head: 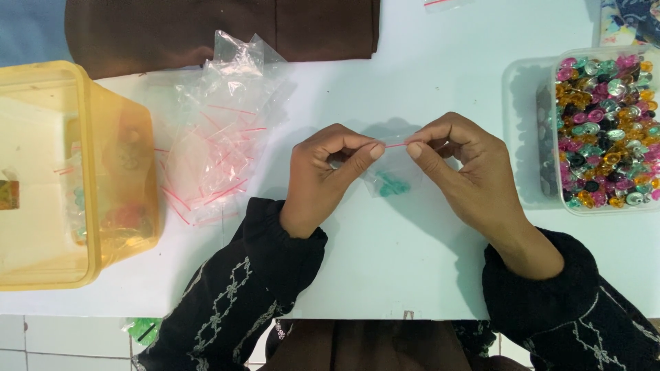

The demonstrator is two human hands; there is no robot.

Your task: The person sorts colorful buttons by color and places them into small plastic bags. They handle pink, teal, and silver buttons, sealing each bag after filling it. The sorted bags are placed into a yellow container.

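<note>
A small clear zip bag (392,175) with a red seal strip hangs between both hands over the white table (385,261). Several teal beads sit in its bottom. My left hand (323,178) pinches the left end of the seal strip between thumb and forefinger. The right end of the strip is pinched the same way by my right hand (467,172). Both wrists wear black sleeves with white stitching.
A heap of empty clear zip bags (220,130) lies left of the hands. A yellow plastic tub (75,172) stands at the far left. At the right a clear box (605,124) holds several coloured gems. Brown cloth (220,31) lies at the back.
</note>
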